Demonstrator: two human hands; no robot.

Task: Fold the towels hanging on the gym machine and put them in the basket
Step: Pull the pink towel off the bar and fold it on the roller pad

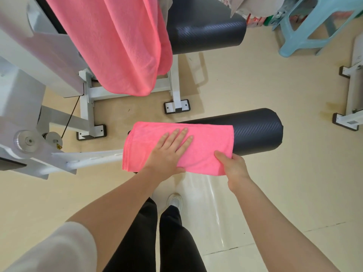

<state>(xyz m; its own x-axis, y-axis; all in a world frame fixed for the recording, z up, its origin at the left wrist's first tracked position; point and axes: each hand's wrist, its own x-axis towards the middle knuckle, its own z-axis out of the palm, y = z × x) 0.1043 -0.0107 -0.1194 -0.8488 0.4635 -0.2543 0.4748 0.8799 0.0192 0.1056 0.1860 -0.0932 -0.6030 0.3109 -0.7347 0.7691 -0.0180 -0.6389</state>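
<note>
Lower black foam roller pad (257,132) of the white gym machine (39,61) carries a folded pink towel (206,140), draped over its left part w/ the right end of the pad bare. Upper roller pad (208,36) sits further back, a larger unfolded pink towel (117,46) hanging down just beside its left end. Machine's feet stand on the beige floor (265,91), as does a light-blue plastic stool (314,26) at top right.
</note>
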